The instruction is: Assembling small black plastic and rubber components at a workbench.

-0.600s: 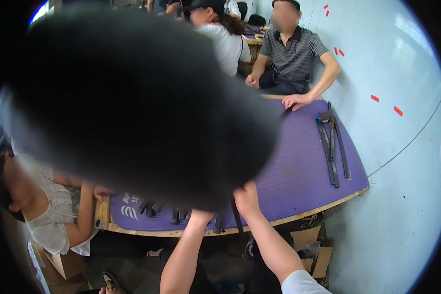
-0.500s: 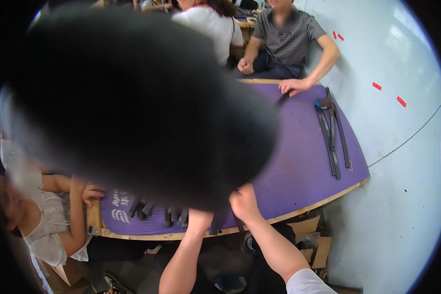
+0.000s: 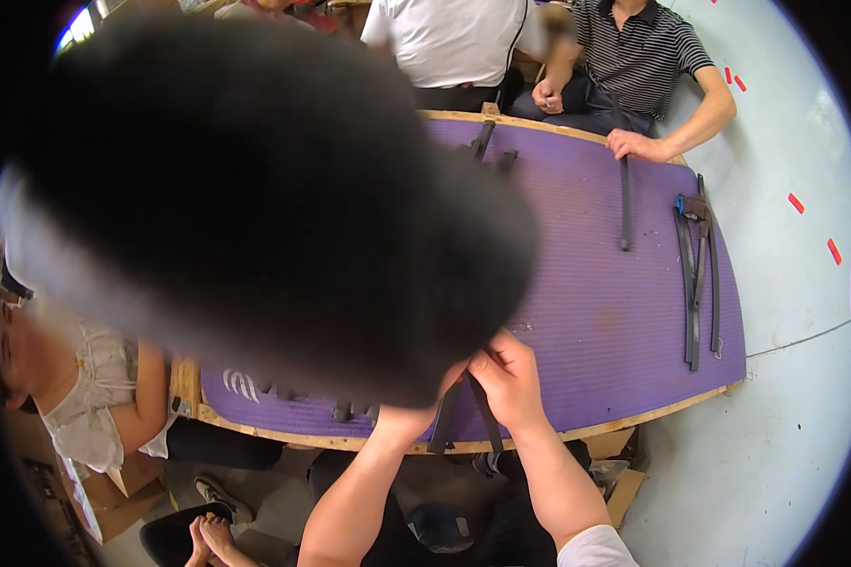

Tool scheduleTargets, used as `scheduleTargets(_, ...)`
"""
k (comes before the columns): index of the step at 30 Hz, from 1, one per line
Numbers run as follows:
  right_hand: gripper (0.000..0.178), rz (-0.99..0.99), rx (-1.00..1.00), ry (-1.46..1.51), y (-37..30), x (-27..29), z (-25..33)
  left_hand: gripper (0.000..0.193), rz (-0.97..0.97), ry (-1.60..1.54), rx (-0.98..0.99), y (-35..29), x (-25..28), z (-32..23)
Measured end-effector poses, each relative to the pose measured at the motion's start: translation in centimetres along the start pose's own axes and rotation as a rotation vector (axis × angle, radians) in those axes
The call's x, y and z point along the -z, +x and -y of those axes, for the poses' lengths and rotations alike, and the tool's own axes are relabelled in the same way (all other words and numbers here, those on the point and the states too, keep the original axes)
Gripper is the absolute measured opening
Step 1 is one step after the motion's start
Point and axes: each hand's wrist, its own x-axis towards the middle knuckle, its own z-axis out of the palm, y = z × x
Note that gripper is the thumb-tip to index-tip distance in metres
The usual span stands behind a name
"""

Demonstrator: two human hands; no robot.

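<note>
A large dark blurred shape (image 3: 284, 208) blocks the upper left and middle of the view. Just below its edge, my two hands meet above the near side of the table. My right hand (image 3: 509, 378) is closed, thumb and fingers pinching a flat black strip (image 3: 485, 416). A second length of black strip (image 3: 442, 421) hangs beside my left hand (image 3: 414, 416), whose fingers are mostly hidden behind the dark shape; what shows of them is closed around the strip. Both lengths hang down past the table's edge. Whether they are one folded strip, I cannot tell.
The table has a purple ribbed mat (image 3: 577, 312) and a wooden edge (image 3: 652, 413). Several black strips with a brown-and-blue piece (image 3: 695, 210) lie at the right. Across, a person's hand (image 3: 638, 146) touches a black strip (image 3: 625, 213). Short black pieces (image 3: 343, 409) lie near my left forearm.
The view has shifted, so the table sits further left and lower beneath me. My hands have come closer together, with the two strip lengths now showing between them. The person across has a strip laid on the mat.
</note>
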Motion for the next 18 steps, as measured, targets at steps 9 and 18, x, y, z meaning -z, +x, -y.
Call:
scheduleTargets(9,0.020,0.055,0.024,-0.026,0.5,-0.6,0.0,0.033,-0.048,0.065,-0.112,-0.1,0.5,-0.1)
scheduleTargets(18,0.038,0.051,0.106,-0.063,0.3,-1.8,-0.5,0.034,-0.133,0.266,-0.305,0.0,1.0,-0.8)
